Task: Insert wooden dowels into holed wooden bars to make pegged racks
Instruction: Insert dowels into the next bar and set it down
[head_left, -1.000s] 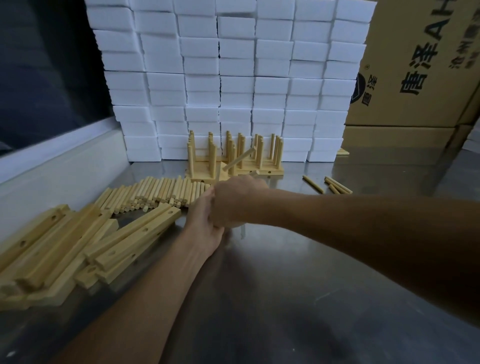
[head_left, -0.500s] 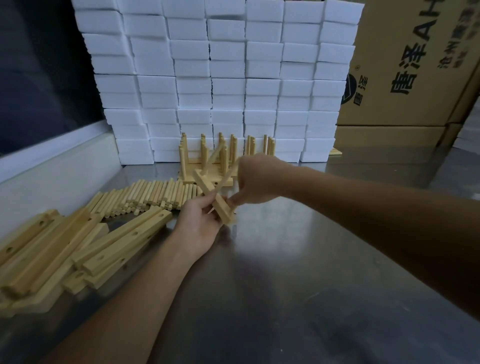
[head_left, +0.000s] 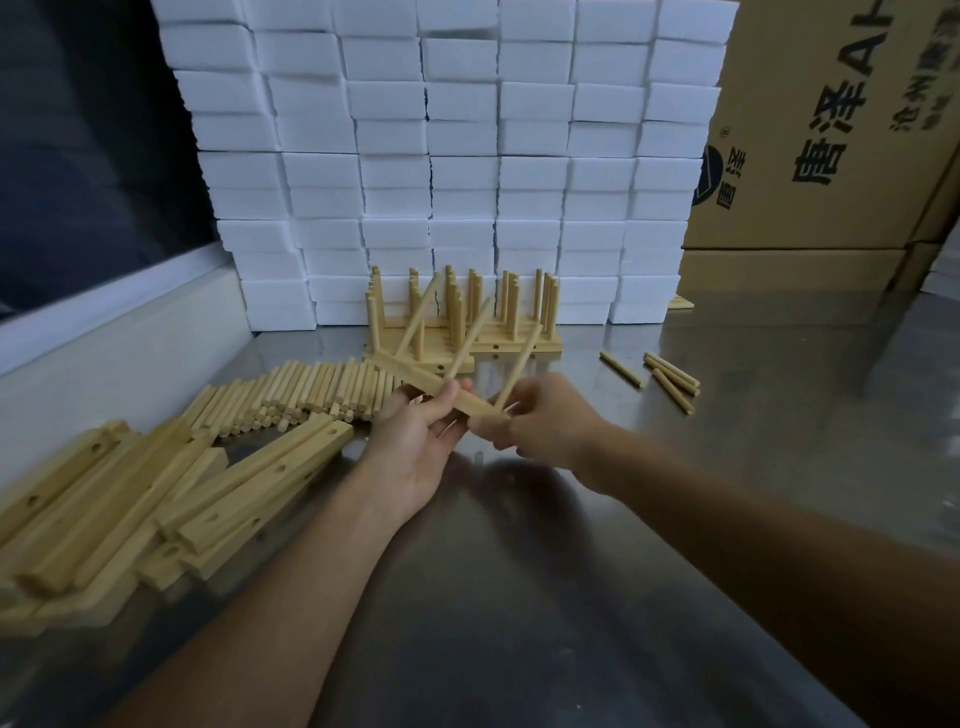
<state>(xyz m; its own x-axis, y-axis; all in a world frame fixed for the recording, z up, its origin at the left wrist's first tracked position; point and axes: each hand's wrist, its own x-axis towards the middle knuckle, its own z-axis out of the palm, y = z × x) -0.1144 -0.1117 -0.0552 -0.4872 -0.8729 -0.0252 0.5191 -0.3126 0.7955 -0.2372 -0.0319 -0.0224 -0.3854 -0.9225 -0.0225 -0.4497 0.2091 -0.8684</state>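
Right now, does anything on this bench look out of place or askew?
Mostly tidy. A few loose dowels lie scattered on the steel table, right of the finished racks and apart from the main dowel pile. The blank bars on the left are heaped unevenly.

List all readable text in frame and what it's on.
"唐泽": large black characters on the cardboard box, top right.
"AH": large black letters above them on the same box, cut off by the frame edge.
Smaller column of characters at the box's right edge: too blurred to read.
Round logo with small characters beside it, on the same box: partly hidden, unreadable.
Nothing printed on anything else in view.
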